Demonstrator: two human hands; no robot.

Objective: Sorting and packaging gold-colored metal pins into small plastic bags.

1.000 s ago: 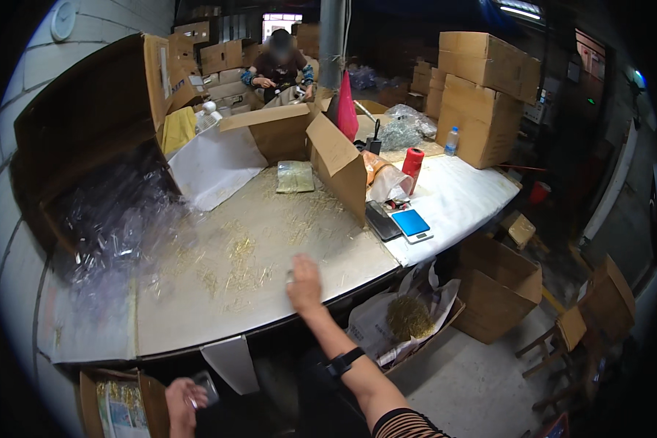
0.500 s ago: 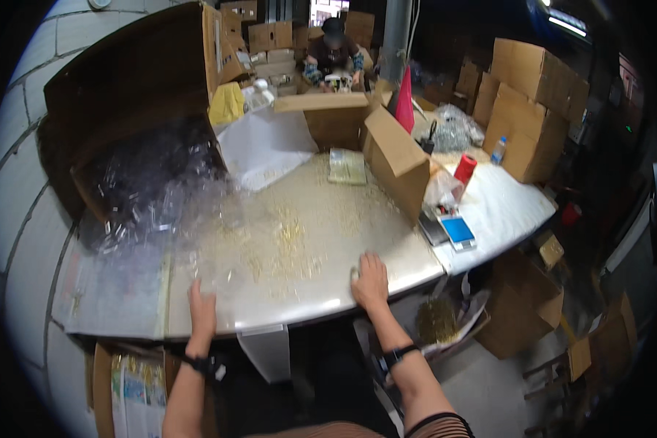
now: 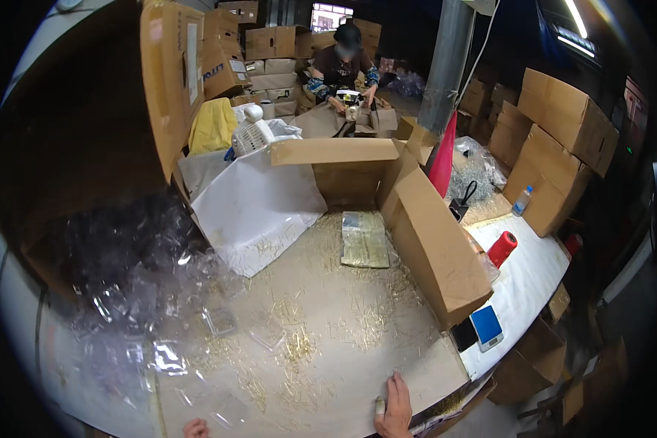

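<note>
My right hand rests near the table's front edge, fingers stretched out and nothing seen in them. A pale wrap covers its thumb. Only a few fingertips of my left hand show at the lower border, beside clear plastic pieces; the rest is cut off. Thin gold-coloured metal pieces lie scattered in loose heaps over the table. Many clear plastic boxes spill out at the left, some lying singly near the gold pieces. Farther back lies a flat plastic bag with yellowish contents.
A large carton stands open at the left, and an open cardboard box borders the work area on the right. Beyond it are a blue-topped scale, a red thread cone and a bottle. A person works at the back.
My view has shifted forward and up, so the table looks nearer. Both hands now appear lower, the left almost out of the picture. The right stays near the front edge.
</note>
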